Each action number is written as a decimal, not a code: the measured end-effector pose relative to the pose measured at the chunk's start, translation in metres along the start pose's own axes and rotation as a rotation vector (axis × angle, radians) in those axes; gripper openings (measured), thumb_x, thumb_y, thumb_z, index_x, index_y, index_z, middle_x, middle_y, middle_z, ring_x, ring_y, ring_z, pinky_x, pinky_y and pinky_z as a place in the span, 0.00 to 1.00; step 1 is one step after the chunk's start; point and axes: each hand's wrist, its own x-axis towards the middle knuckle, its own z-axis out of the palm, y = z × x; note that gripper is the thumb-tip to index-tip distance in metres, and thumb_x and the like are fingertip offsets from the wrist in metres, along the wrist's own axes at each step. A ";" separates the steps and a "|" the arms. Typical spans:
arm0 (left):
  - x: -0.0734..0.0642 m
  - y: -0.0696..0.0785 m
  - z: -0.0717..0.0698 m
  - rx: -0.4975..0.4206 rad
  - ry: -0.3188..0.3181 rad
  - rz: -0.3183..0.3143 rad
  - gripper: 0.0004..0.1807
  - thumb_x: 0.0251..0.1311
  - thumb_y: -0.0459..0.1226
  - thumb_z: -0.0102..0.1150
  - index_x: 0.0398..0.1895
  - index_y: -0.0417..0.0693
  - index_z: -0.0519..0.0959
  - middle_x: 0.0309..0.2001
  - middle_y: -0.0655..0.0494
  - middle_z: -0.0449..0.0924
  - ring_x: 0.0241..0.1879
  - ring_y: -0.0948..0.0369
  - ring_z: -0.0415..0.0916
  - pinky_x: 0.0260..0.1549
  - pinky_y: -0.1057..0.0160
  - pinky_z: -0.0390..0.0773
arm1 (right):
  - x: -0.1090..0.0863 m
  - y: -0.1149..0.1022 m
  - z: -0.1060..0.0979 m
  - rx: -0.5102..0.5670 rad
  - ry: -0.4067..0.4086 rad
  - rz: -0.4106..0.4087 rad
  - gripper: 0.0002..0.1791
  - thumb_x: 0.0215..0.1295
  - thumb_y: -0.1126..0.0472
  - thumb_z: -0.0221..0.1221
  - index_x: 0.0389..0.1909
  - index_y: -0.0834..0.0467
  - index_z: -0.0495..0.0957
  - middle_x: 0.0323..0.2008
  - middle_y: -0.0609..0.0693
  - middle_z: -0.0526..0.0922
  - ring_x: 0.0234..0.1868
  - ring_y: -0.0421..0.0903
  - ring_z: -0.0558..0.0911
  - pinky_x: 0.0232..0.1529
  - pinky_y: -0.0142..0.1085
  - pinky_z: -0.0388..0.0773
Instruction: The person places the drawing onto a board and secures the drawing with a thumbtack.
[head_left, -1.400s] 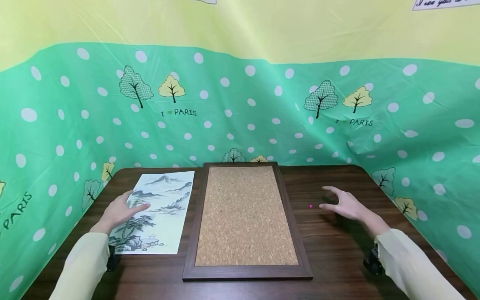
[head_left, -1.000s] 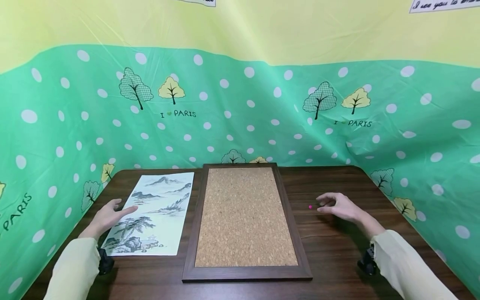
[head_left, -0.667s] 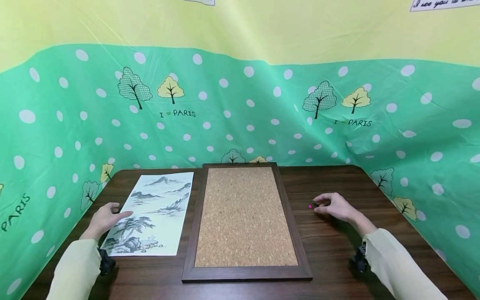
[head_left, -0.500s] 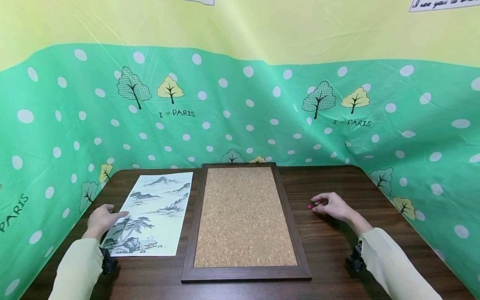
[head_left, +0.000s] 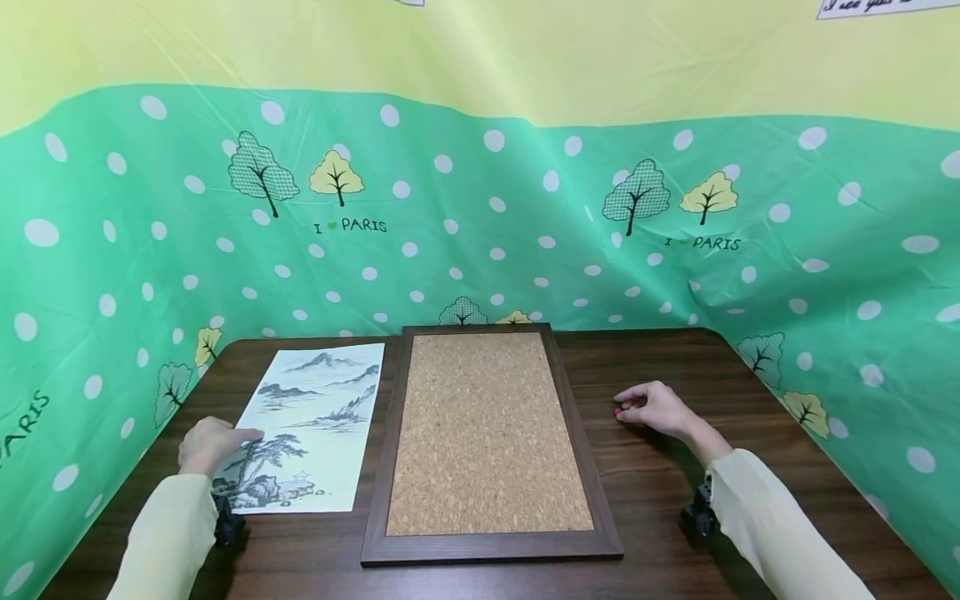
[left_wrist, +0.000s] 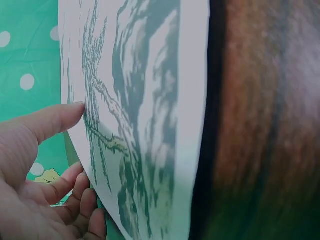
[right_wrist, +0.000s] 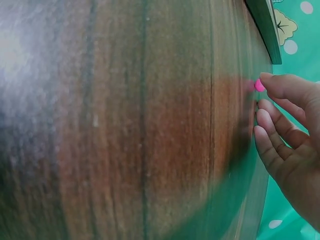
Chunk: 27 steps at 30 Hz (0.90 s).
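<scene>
A sheet of paper printed with an ink landscape (head_left: 330, 450) lies at the left of the table. My left hand (head_left: 207, 443) is at its left edge. The thumb lies on the print and the curled fingers meet the edge, pinching the paper in the left wrist view (left_wrist: 150, 100). On the right, my right hand (head_left: 657, 408) has its thumb and index fingertips at a small round pink piece (head_left: 618, 411). The right wrist view shows the pink piece (right_wrist: 259, 85) against the thumb tip; the index finger is mostly hidden there. Between the hands lies a framed cork board (head_left: 487, 433).
The dark wooden table (head_left: 652, 517) backs onto a green and yellow cloth (head_left: 495, 208) with trees and dots, which also hangs at both sides. Small black cameras are strapped to both wrists. The board's brown frame (head_left: 491, 548) reaches near the table's front.
My right hand has moved left, its fingers closing at the pink piece. The left hand drew back to the paper's left edge, and its fingers curled there.
</scene>
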 end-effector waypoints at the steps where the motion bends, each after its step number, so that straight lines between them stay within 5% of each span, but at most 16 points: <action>1: -0.001 0.000 0.001 -0.010 -0.002 -0.006 0.33 0.49 0.46 0.60 0.45 0.21 0.71 0.42 0.27 0.71 0.40 0.41 0.67 0.38 0.46 0.67 | 0.000 0.000 0.000 -0.006 0.001 0.001 0.17 0.50 0.67 0.64 0.42 0.72 0.78 0.30 0.55 0.81 0.30 0.43 0.76 0.25 0.30 0.74; 8: -0.002 0.001 0.004 -0.065 0.006 -0.054 0.32 0.49 0.46 0.60 0.47 0.23 0.71 0.44 0.27 0.69 0.40 0.42 0.65 0.37 0.46 0.67 | 0.004 0.003 0.003 -0.072 0.027 -0.026 0.13 0.50 0.67 0.64 0.37 0.70 0.81 0.28 0.54 0.82 0.26 0.41 0.75 0.24 0.30 0.73; 18: 0.004 0.002 0.014 -0.016 0.160 0.035 0.24 0.44 0.39 0.64 0.36 0.25 0.70 0.34 0.32 0.73 0.33 0.43 0.69 0.29 0.51 0.67 | 0.006 0.000 0.003 -0.141 0.013 -0.074 0.04 0.52 0.69 0.62 0.29 0.65 0.83 0.26 0.52 0.83 0.23 0.39 0.73 0.24 0.30 0.71; 22: 0.005 -0.001 0.009 -0.028 0.141 0.079 0.20 0.46 0.37 0.62 0.33 0.27 0.69 0.31 0.34 0.72 0.32 0.44 0.66 0.28 0.53 0.66 | 0.006 -0.004 0.003 -0.109 -0.027 -0.088 0.03 0.54 0.70 0.60 0.27 0.66 0.82 0.25 0.53 0.82 0.21 0.40 0.73 0.22 0.31 0.71; 27: 0.013 -0.010 -0.003 0.008 0.039 0.178 0.18 0.51 0.37 0.55 0.34 0.27 0.69 0.31 0.36 0.71 0.31 0.47 0.67 0.29 0.54 0.68 | 0.005 -0.007 0.003 -0.085 -0.050 -0.071 0.04 0.56 0.72 0.58 0.29 0.68 0.81 0.27 0.54 0.82 0.22 0.43 0.74 0.21 0.32 0.72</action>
